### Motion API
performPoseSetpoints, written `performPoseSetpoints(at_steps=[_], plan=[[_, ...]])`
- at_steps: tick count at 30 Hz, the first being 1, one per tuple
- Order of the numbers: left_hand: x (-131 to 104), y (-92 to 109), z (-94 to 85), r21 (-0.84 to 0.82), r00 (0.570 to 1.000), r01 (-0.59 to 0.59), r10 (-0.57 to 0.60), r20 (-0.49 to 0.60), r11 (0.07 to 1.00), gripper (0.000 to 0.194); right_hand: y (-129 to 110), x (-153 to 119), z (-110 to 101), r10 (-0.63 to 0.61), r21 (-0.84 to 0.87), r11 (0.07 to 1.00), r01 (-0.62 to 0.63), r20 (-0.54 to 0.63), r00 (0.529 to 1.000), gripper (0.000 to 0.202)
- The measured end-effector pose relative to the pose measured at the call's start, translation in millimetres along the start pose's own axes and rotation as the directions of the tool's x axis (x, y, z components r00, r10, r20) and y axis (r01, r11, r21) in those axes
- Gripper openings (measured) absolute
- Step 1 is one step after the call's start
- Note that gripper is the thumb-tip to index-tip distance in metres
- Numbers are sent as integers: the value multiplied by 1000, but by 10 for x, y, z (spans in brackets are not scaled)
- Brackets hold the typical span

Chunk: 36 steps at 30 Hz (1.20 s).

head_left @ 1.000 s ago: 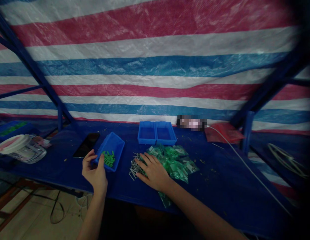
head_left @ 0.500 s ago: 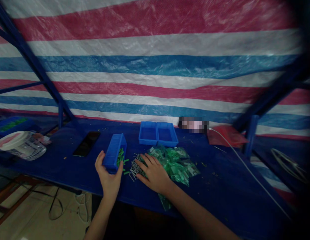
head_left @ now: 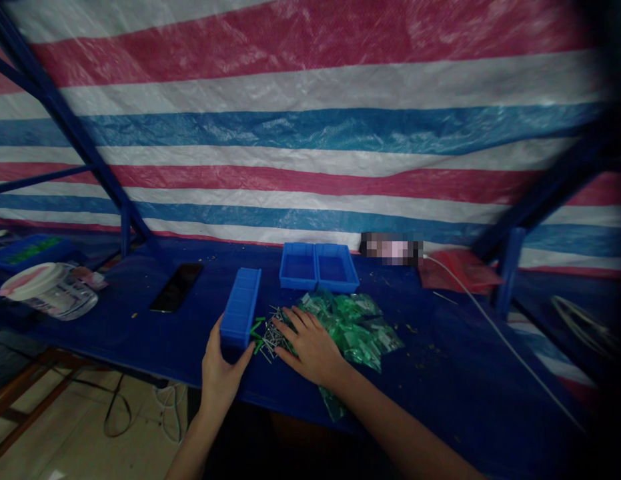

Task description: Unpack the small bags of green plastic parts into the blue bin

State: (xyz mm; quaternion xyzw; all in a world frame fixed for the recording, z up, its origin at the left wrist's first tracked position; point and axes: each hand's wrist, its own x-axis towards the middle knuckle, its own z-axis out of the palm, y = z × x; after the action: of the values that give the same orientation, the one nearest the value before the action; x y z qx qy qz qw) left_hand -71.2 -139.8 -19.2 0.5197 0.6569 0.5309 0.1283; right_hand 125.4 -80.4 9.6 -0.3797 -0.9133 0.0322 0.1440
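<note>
My left hand grips the near end of a blue plastic bin, thumb on its right and fingers on its left. The bin is tipped over to the right, and its opening is hidden from me. Small green plastic wall plugs lie along its right edge; any under it are hidden. Beside them is a pile of metal screws. My right hand lies palm down with fingers spread at the pile's right side, touching some screws. Under and beyond it are green-filled clear plastic bags.
Two joined blue trays stand at the back. A phone and a white-lidded bucket are to the left. A red plastic bag and a white cable lie right. Blue frame posts rise at both sides.
My left hand has tipped the bin further over and moved it right, towards the screws. The wall plugs inside it no longer show. My right hand has stayed nearly still.
</note>
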Motion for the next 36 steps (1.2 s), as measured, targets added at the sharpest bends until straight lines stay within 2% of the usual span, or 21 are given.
performPoseSetpoints(at_steps=[5, 10, 14, 19, 21, 30, 36], plan=[[-22, 89, 8, 90, 987, -152, 146, 67, 984, 68, 9, 1, 17, 0, 9, 1000, 0, -2, 1000, 53], [-24, 63, 17, 148, 956, -280, 262, 131, 949, 68, 17, -1, 35, -6, 20, 1000, 6, -4, 1000, 54], [-26, 47, 37, 204, 909, -404, 366, 198, 892, 67, 13, 0, 37, -9, 7, 1000, 9, -12, 1000, 53], [-46, 53, 50, 277, 824, -551, 459, 333, 787, 61, 28, -2, 53, -30, -2, 1000, 30, -9, 999, 53], [-49, 42, 48, 286, 809, -573, 472, 351, 768, 61, 38, -5, 56, -34, 0, 999, 34, -4, 999, 53], [-4, -12, -8, 300, 792, -601, 502, 347, 741, 58, 33, -7, 49, -26, 20, 999, 26, -5, 1000, 53], [5, -34, -32, 301, 731, -679, 578, 362, 670, 57, 37, -10, 50, -31, 28, 999, 31, -4, 1000, 52]])
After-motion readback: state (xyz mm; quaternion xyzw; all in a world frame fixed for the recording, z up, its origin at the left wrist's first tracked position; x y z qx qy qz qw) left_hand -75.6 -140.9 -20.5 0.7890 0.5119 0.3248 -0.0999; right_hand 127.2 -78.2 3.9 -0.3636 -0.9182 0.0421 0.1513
